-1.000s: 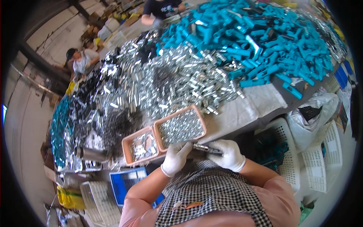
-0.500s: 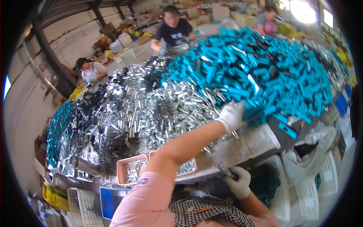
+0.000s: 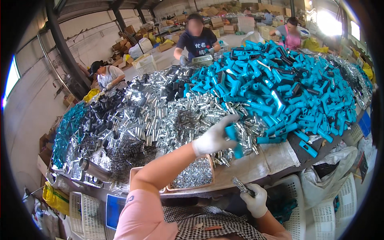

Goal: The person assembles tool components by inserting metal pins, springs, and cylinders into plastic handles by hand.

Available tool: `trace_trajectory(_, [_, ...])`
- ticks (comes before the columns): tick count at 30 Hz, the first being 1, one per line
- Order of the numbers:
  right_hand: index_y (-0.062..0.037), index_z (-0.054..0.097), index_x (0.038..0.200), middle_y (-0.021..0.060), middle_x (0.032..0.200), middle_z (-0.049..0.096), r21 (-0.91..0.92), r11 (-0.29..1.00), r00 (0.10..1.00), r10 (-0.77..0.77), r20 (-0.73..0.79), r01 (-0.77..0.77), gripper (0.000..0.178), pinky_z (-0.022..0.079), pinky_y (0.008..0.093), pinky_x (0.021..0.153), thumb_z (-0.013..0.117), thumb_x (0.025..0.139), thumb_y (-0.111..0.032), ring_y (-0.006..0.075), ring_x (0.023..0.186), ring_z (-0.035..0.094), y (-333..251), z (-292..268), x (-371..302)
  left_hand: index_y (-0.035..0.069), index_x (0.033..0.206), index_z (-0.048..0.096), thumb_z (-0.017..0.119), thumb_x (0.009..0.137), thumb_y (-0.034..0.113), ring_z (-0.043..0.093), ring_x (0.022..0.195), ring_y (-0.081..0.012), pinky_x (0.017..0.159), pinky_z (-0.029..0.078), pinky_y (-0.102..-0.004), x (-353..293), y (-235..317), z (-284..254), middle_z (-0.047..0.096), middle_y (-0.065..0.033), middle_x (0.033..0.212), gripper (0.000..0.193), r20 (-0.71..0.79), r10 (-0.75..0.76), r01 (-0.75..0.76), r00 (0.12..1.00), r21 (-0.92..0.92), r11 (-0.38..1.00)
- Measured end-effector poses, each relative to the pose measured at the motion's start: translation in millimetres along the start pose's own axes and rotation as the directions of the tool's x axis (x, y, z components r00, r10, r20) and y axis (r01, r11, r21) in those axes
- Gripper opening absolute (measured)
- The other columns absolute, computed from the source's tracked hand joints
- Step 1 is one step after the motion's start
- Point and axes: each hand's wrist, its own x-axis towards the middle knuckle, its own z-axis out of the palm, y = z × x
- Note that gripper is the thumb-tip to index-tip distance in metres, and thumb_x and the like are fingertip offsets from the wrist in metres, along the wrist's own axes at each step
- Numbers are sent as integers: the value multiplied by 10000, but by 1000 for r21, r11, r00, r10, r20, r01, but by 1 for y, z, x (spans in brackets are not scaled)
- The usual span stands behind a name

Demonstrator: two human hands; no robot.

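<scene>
My left hand (image 3: 214,139), in a white glove, is over the near edge of the metal-parts heap. Between its thumb and fingers is a teal plastic handle piece (image 3: 237,149), slightly blurred. My right hand (image 3: 257,200), also gloved, is lower and closer to my body. Its fingers are closed round a silvery metal cylindrical fitting (image 3: 241,185) that points up and left; its lower end is hidden in the grip. Beyond both hands lie a heap of teal plastic handles (image 3: 276,86) and a spread of shiny metal fittings (image 3: 208,110).
A tray of small metal bits (image 3: 192,176) stands under my left forearm. Dark springs (image 3: 132,158) and a metal cylinder (image 3: 95,170) lie left. White plastic baskets (image 3: 296,196) and a blue bin (image 3: 114,210) stand below the table edge. Several people work across the table.
My left hand has come back from the teal heap, leftward, with a teal handle piece now in it. My right hand keeps its metal fitting, nearly in place. The view has shifted somewhat.
</scene>
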Motion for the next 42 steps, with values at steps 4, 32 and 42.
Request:
trace_trajectory(4, [35, 696, 946, 61, 762, 658, 100, 992, 996, -77, 35, 73, 268, 472, 266, 632, 764, 700, -44, 119, 648, 573, -15, 18, -4, 63, 1179, 515, 794, 754, -24, 621, 943, -146, 832, 540, -316, -95, 0, -28, 637, -68, 1031, 516, 10, -21, 22, 1000, -39, 999])
trace_trajectory(32, [44, 707, 1054, 181, 1006, 731, -104, 989, 691, 1, 723, 107, 516, 561, 313, 830, 907, 671, -238, 225, 916, 728, -79, 139, -15, 61, 961, 724, 806, 704, 228, 671, 744, -331, 670, 538, -424, -345, -26, -11, 678, -135, 793, 318, -191, -112, 198, 975, 527, 826])
trace_trajectory(42, [-80, 696, 1131, 188, 911, 699, -80, 976, 599, -60, 799, 204, 462, 555, 368, 745, 828, 744, -294, 347, 826, 700, -93, 171, -5, 81, 952, 700, 816, 684, 251, 665, 703, -315, 629, 533, -418, -327, -59, -18, 641, -107, 756, 338, -81, -17, 62, 997, 587, 807])
